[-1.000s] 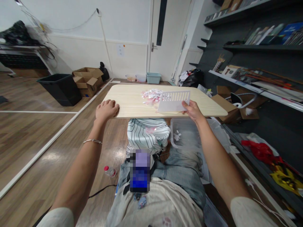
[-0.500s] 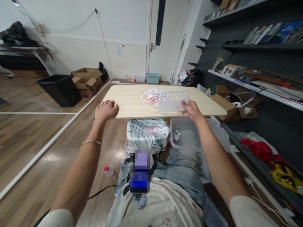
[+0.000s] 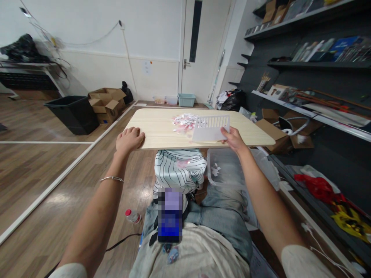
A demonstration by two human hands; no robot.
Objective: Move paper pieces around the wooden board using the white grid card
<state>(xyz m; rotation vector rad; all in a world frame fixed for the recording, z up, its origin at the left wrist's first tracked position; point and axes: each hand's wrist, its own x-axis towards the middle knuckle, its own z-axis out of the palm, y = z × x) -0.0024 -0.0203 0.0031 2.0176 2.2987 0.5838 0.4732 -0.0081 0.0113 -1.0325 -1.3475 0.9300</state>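
My right hand (image 3: pixel 233 139) grips the lower right corner of a white slotted plastic panel (image 3: pixel 211 127), which stands tilted on the light wooden table (image 3: pixel 156 129) near its front edge. Just behind the panel lies a heap of small pink and white paper scraps (image 3: pixel 184 120). My left hand (image 3: pixel 129 139) rests on the table's front left edge with its fingers curled over the top, holding nothing else. Under the table on the right sits a clear plastic bin (image 3: pixel 228 170) with a few white scraps inside.
A striped cushion (image 3: pixel 179 170) sits beneath the table between my knees. A water bottle (image 3: pixel 132 217) lies on the wood floor at left. A black bin (image 3: pixel 74 112) and cardboard boxes (image 3: pixel 108 101) stand further left; dark shelves (image 3: pixel 313 65) line the right wall.
The view has tipped slightly, so the table sits a little lower in the picture. Both hands and the white panel keep their places on the table.
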